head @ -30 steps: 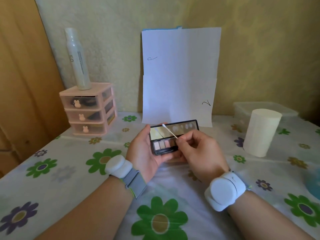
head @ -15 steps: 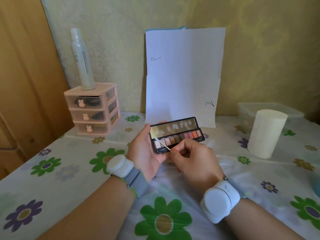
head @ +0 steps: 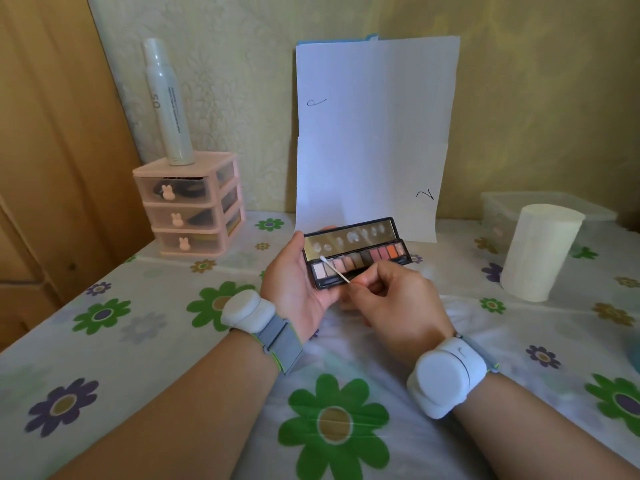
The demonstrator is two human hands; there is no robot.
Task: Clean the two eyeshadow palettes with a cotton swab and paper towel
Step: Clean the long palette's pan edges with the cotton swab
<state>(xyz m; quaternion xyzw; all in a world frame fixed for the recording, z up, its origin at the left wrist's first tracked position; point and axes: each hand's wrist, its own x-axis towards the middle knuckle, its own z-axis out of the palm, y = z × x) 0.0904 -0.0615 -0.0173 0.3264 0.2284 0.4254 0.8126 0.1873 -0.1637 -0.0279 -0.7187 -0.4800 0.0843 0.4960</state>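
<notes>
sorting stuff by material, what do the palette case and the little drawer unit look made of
Palette case: looks like glossy black plastic, with a mirror inside the lid, since it reflects the wall. Drawer unit: apparently pink plastic frame with see-through drawers, as the dark contents show through.

My hands (head: 298,282) sit mid-table with open cloth (head: 138,341) at six, seven and five o'clock. At ten o'clock the drawer unit (head: 188,209) and its tall bottle (head: 168,102) block me. Paper sheets (head: 370,133) stand at twelve, just beyond. The paper towel roll (head: 536,254) and a plastic box (head: 540,202) crowd two o'clock.
</notes>
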